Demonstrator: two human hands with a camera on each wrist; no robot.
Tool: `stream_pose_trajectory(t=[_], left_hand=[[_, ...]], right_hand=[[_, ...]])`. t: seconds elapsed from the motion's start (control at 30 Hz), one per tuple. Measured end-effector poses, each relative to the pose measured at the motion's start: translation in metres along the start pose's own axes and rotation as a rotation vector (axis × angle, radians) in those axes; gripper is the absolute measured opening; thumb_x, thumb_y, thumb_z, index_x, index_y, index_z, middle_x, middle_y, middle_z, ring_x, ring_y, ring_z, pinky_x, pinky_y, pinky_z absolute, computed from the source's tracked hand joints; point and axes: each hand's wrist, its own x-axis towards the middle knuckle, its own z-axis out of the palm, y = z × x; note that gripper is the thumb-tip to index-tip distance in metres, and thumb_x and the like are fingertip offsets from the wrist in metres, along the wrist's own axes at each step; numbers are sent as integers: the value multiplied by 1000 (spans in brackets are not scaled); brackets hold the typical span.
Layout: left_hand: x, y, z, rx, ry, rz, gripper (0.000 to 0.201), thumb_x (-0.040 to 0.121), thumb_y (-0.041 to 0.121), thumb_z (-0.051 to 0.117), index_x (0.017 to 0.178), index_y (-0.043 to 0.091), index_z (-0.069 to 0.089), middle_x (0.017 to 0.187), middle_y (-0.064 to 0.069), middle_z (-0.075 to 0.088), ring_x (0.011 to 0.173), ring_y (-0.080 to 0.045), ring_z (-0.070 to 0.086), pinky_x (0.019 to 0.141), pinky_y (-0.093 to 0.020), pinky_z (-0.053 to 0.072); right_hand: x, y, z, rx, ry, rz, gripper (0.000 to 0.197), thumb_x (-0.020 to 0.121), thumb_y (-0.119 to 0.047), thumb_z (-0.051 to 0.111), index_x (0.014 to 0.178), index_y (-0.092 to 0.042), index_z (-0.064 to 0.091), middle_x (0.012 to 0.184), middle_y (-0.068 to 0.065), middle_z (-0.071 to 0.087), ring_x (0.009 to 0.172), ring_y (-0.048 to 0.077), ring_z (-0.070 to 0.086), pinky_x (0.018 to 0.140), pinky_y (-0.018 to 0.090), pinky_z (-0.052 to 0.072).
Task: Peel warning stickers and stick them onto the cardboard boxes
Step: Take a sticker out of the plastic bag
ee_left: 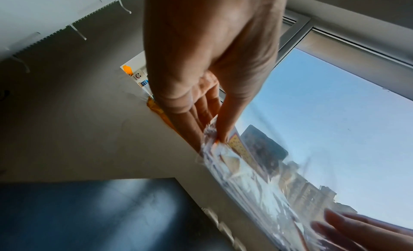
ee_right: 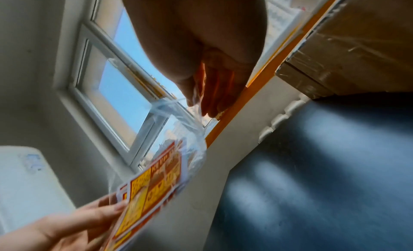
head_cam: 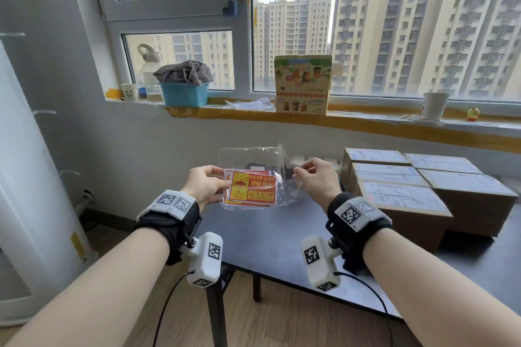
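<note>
The left hand (head_cam: pixel 207 184) pinched the warning stickers (head_cam: pixel 252 187) while the right hand (head_cam: pixel 315 177), at three o'clock, pinched the clear bag (head_cam: pixel 284 175), probably to free the stack. Cardboard boxes (head_cam: pixel 423 186) waited at three o'clock on the table (head_cam: pixel 267 234).

This looks like a room in a high-rise flat used for packing parcels. Tower blocks fill the wide window (head_cam: pixel 296 22). The sill (head_cam: pixel 366 121) holds paper cups, a blue basket (head_cam: pixel 184 94) of cloth and a toy box. Sealed cardboard boxes (head_cam: pixel 408 186) with shipping labels sit on a dark table (head_cam: pixel 267 234), far right.
</note>
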Motion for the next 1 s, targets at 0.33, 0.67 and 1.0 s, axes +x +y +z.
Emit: stream_pose_trajectory(t=[0.33,0.67,1.0], left_hand=[[3,-1,-10,-22,-3,-21,20,82,-8,63,81,11,56,59,0,69,45,-10,65,57,-28,55],[-5,8,-10,-5,60,14,23,81,-11,62,81,9,53,78,-11,64,41,-8,63,41,-21,53],[-15,16,6,74,4,87,24,82,-12,61,77,10,54,78,-8,60,62,-19,58,42,-22,53]], right_hand=[[-3,-6,-9,351,-112,301,19,87,4,53,69,-3,59,62,10,56,41,11,44,44,21,40],[-7,-21,-18,192,-56,65,10,79,-5,69,83,-12,62,80,5,64,74,16,60,73,28,53],[-30,-56,-3,153,-464,-16,41,86,19,34,120,8,54,121,21,60,106,27,59,88,32,52]])
